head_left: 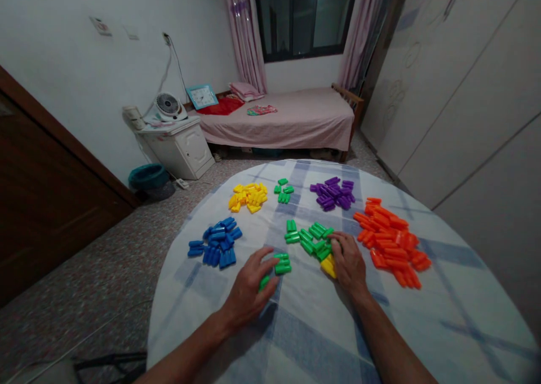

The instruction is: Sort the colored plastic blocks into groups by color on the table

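My left hand (252,280) is over the near middle of the table, fingers spread and curved. One green plastic piece (264,282) shows between its thumb and fingers, and its fingertips reach a small group of green pieces (283,264). My right hand (350,260) is at the right edge of a larger green pile (311,239), its extended fingers touching the pieces. A yellow piece (328,266) lies beside that hand, partly covered by it; the thumb is mostly hidden.
Round the table (296,327) lie piles of blue pieces (217,242), yellow pieces (248,196), purple pieces (333,194) and orange pieces (391,240), plus a few far green pieces (283,190). Beyond stand a bed (296,116) and a white cabinet (186,147).
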The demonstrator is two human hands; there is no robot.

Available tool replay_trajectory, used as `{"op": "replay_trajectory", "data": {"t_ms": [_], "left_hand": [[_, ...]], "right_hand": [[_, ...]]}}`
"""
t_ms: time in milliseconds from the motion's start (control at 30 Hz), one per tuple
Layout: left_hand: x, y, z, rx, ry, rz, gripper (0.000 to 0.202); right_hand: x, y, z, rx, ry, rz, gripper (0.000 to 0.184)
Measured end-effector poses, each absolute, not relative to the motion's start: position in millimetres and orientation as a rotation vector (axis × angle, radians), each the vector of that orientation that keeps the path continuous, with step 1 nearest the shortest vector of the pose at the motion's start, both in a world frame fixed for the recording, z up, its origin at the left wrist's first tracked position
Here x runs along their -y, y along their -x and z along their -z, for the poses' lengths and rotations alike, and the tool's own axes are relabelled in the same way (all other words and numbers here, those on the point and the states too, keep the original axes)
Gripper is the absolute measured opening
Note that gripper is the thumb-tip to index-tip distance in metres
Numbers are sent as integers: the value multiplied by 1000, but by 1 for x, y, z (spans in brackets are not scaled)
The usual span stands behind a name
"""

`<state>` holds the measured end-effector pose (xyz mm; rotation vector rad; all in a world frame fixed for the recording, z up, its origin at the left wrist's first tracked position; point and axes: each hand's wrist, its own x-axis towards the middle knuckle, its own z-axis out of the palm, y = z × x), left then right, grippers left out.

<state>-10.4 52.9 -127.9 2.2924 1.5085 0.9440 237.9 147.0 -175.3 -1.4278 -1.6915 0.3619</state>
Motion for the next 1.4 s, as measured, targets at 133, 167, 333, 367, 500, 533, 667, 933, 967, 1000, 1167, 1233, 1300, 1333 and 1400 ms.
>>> {"op": "replay_trajectory", "data": {"t_ms": [133, 167, 333, 367, 500, 533, 667, 933, 967, 1000, 1167, 1233, 1300, 1333, 1400], "left_hand": [[-66, -29, 125, -1271, -2491, -843, 30], [-72, -40, 122, -1238, -2539, -778, 31], [-103, -93, 124, -1167, -2758, -442, 24], [-108, -100, 127, -1174, -2793, -393, 20], [-119, -116, 140, -1228, -2882, -336, 19], [-120, -116, 141, -1222, -2882, -356, 19], [-123, -97, 138, -1194, -2772, -448, 9], [-175, 26, 119, -1815, -2378, -859, 12], [-184, 41, 118, -1921, -2320, -865, 12], [-191, 53, 117, -2019, -2256, -873, 14], [-188, 74, 121, -2123, -2174, -946, 35], [-163, 67, 127, -2007, -2212, -989, 38], [-129, 58, 135, -1900, -2171, -963, 38], [-111, 53, 139, -1876, -2121, -933, 39], [-78, 45, 147, -1864, -2032, -847, 43]], "right_hand": [[-146, -239, 173, 1676, 1426, -368, 35], [-145, -239, 173, 1665, 1431, -382, 37], [-140, -239, 168, 1595, 1447, -501, 40], [-140, -239, 167, 1571, 1447, -526, 40], [-139, -240, 166, 1508, 1451, -588, 39], [-139, -240, 166, 1514, 1450, -587, 39], [-140, -240, 168, 1560, 1425, -537, 40], [-143, -240, 169, 1645, 1425, -501, 40], [-143, -240, 169, 1637, 1430, -509, 40], [-144, -240, 169, 1625, 1438, -517, 39], [-145, -241, 173, 1638, 1434, -457, 39], [-144, -242, 174, 1660, 1426, -428, 40], [-143, -242, 174, 1673, 1439, -429, 41], [-143, -242, 173, 1671, 1445, -438, 41], [-142, -241, 172, 1659, 1447, -463, 42]]}}
